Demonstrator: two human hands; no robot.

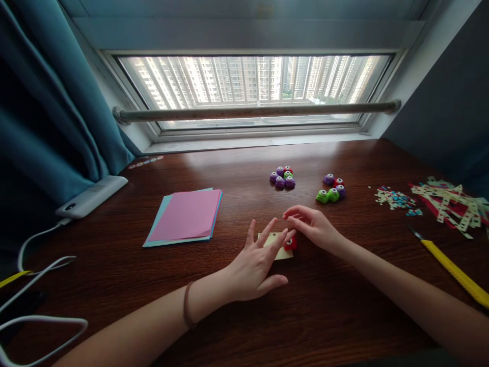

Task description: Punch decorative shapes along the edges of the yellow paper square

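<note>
My left hand (255, 265) lies flat with fingers spread on a small pale yellow paper strip (283, 252) on the dark wooden desk (324, 316). A small red craft punch (291, 244) sits on the strip's right end, just beyond my fingertips. My right hand (314, 226) hovers right above the punch, fingers loosely curled and apart, holding nothing that I can see.
A stack of pink and blue paper (186, 216) lies to the left. Two clusters of small punches (282, 178) (331, 189) sit farther back. Paper confetti (395, 199), cut strips (453, 204) and a yellow cutter (454, 271) lie at the right. A power bank (90, 195) and white cables (38, 285) are at the left.
</note>
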